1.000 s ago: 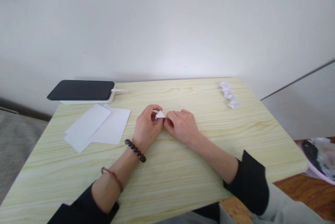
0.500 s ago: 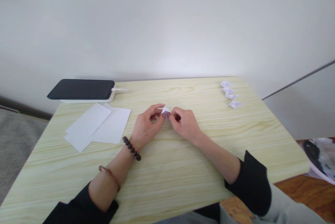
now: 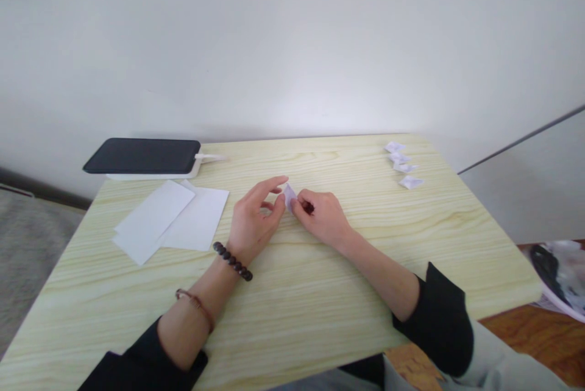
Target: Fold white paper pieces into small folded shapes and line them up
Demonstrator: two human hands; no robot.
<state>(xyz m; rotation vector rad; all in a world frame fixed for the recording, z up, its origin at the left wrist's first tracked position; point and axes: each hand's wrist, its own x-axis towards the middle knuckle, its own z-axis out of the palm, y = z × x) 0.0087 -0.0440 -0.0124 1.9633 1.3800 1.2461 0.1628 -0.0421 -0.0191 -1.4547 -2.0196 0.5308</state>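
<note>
A small folded white paper piece [image 3: 289, 195], pointed at the top, stands between my hands over the middle of the table. My right hand [image 3: 322, 211] pinches its lower right side between thumb and curled fingers. My left hand [image 3: 256, 214] is at the paper's left, index finger stretched toward the top point and thumb by the left edge, with a gap between them. Whether the left thumb touches the paper is hard to tell. A dark bead bracelet and a thin reddish-brown bangle circle the left wrist.
White paper sheets [image 3: 155, 220] lie overlapping at the left of the wooden table [image 3: 292, 306]. Behind them, a black phone [image 3: 144, 155] rests on a white block with a white cable [image 3: 212, 157]. Several small folded paper pieces [image 3: 411, 182] sit at the back right. A pale wall stands behind.
My left fingers have loosened and moved slightly apart from the paper. The folded piece has turned and looks narrower, still pinched by my right hand.
</note>
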